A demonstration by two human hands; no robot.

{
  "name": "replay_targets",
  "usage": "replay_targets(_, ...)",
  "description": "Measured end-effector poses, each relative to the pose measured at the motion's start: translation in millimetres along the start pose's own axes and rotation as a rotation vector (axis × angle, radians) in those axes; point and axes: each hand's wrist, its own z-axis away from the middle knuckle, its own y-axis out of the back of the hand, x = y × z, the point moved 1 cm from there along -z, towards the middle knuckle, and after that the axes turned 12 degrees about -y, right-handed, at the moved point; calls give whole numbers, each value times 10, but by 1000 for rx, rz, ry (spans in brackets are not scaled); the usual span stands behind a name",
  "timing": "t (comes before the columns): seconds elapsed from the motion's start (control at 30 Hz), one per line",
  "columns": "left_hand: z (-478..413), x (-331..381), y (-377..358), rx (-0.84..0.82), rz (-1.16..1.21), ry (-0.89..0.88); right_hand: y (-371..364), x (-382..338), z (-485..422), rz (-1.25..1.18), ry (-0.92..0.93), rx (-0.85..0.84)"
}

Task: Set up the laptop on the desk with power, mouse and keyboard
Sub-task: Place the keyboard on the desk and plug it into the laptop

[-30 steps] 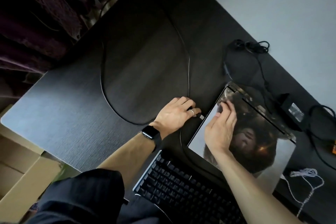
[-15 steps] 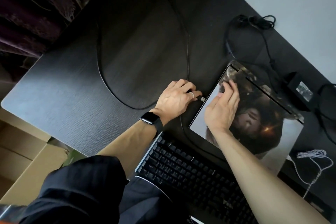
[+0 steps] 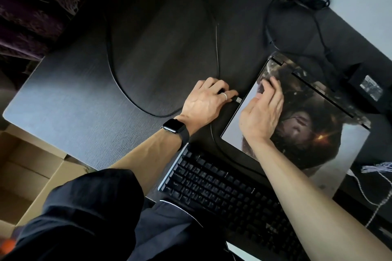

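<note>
home office, dark desk (image 3: 63, 101), cardboard box (image 3: 31, 176)

Left hand (image 3: 203, 99) was knuckles up, fingers curled, pinching USB plug (image 3: 238, 99) at the fingertips. Right hand (image 3: 261, 112) lay palm down, fingers straight and close together, flat on laptop lid (image 3: 318, 133). Both forearms were bare, reaching forward.

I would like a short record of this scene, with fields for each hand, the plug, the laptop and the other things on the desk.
left hand: pinches the plug of a black cable
plug: at the laptop's edge, metal tip visible
right hand: rests flat on the laptop lid
laptop: closed, on the desk
keyboard: between laptop and person
adapter: behind the laptop
white cord: right of the laptop
</note>
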Motion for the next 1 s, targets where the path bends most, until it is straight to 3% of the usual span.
replay_targets(0.8, -211, -164, 33, -128, -22, -258, -4, -3, 13, 6, -19, -19)
replay_targets(1.0, -152, -77, 6, -67, -18, -149, -3, 5, 5, 15, -7, -22)
